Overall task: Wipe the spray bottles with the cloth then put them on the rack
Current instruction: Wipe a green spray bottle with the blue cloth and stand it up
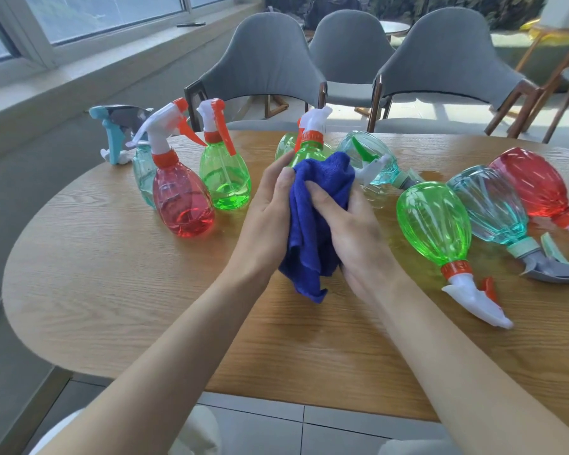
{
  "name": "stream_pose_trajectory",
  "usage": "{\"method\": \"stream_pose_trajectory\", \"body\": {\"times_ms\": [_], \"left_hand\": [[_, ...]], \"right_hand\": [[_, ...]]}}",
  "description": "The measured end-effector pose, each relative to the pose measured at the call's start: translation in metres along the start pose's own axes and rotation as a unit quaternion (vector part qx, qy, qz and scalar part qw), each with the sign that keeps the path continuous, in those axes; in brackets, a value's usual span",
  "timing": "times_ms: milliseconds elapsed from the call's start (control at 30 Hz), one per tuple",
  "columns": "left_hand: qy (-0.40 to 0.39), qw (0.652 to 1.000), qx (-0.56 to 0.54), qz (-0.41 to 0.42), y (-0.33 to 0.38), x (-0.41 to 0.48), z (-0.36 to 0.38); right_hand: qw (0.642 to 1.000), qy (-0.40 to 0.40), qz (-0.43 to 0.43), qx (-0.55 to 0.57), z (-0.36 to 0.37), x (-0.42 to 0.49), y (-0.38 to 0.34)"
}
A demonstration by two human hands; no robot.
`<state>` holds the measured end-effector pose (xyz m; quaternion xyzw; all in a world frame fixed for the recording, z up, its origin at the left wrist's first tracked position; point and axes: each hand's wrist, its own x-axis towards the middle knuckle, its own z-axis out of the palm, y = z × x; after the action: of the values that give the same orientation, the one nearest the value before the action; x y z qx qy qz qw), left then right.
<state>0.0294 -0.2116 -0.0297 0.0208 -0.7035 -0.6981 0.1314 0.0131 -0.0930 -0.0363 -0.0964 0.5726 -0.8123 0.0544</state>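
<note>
Both hands hold a green spray bottle [309,152] with an orange collar and white trigger head above the middle of the table. A blue cloth [312,224] wraps its body and hides most of it. My left hand [270,208] grips the bottle from the left, thumb on the cloth. From the right, my right hand [350,236] holds the cloth against the bottle with curled fingers. No rack is in view.
At the left of the wooden table [112,290] stand a red bottle [183,205], a green bottle [225,178] and a teal bottle [143,178]. Green [434,221], teal [493,208] and red [532,185] bottles lie at the right, another teal bottle [375,162] behind the hands. Grey chairs [266,67] stand beyond.
</note>
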Motion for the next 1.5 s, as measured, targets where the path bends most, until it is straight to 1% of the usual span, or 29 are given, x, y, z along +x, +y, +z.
{"method": "stream_pose_trajectory", "body": {"times_ms": [67,133,233,367,433,467,567,667,700,767,867,933,1000,1067,1133,1200,1300,1400,1467,1500], "left_hand": [[0.012,0.998,-0.050,-0.040,-0.004,0.003,-0.003],[0.020,0.994,-0.075,-0.073,-0.004,0.004,-0.005],[0.018,0.991,-0.091,-0.096,-0.004,0.005,-0.006],[-0.027,0.992,-0.078,-0.094,0.000,0.003,-0.010],[-0.047,0.994,-0.057,-0.081,0.003,-0.001,-0.009],[-0.045,0.995,-0.050,-0.075,0.003,-0.003,-0.008],[-0.011,0.998,-0.031,-0.045,0.004,-0.001,-0.005],[0.013,0.998,-0.053,-0.039,0.007,0.004,-0.008],[0.008,0.999,-0.038,-0.028,0.007,0.003,-0.009],[-0.005,0.998,0.048,0.031,0.001,-0.003,-0.010],[-0.050,0.972,0.195,0.123,-0.006,-0.014,-0.006],[-0.076,0.953,0.257,0.143,-0.009,-0.017,-0.003],[-0.072,0.951,0.260,0.148,-0.010,-0.015,-0.004],[-0.042,0.962,0.225,0.150,-0.012,-0.009,-0.007],[-0.027,0.963,0.219,0.153,-0.012,-0.006,-0.010],[-0.039,0.954,0.249,0.163,-0.009,-0.009,-0.010],[-0.075,0.923,0.327,0.187,-0.002,-0.019,-0.006],[-0.091,0.905,0.376,0.174,-0.001,-0.020,-0.003],[-0.078,0.915,0.355,0.175,-0.005,-0.014,-0.004],[-0.061,0.929,0.328,0.163,-0.007,-0.010,-0.005]], "right_hand": [[0.999,-0.011,-0.008,-0.032,0.001,0.000,0.002],[0.999,-0.007,-0.009,-0.053,0.002,0.000,0.005],[0.999,0.009,-0.005,-0.042,0.001,0.004,0.008],[0.996,0.061,0.042,0.055,-0.003,0.008,-0.001],[0.993,0.063,0.064,0.076,-0.007,0.007,-0.004],[0.993,0.062,0.068,0.077,-0.007,0.005,-0.005],[0.998,0.035,0.045,0.033,-0.001,0.003,0.000],[0.999,-0.005,0.016,-0.040,0.009,-0.002,0.006],[0.999,-0.003,0.013,-0.046,0.009,-0.003,0.007],[0.999,0.031,0.018,-0.029,0.007,-0.001,0.004],[0.994,0.104,0.026,-0.004,-0.002,0.005,-0.008],[0.992,0.120,0.032,0.005,-0.008,0.006,-0.012],[0.993,0.111,0.031,0.002,-0.003,0.003,-0.010],[0.996,0.087,0.020,-0.016,0.001,0.001,-0.001],[0.998,0.068,0.017,-0.003,0.005,0.001,0.002],[0.996,0.076,0.032,0.016,0.002,0.003,-0.004],[0.992,0.105,0.060,0.036,-0.008,0.007,-0.015],[0.991,0.109,0.078,0.029,-0.009,0.005,-0.017],[0.993,0.096,0.062,0.026,-0.006,0.004,-0.013],[0.995,0.081,0.050,0.021,-0.005,0.004,-0.009]]}}
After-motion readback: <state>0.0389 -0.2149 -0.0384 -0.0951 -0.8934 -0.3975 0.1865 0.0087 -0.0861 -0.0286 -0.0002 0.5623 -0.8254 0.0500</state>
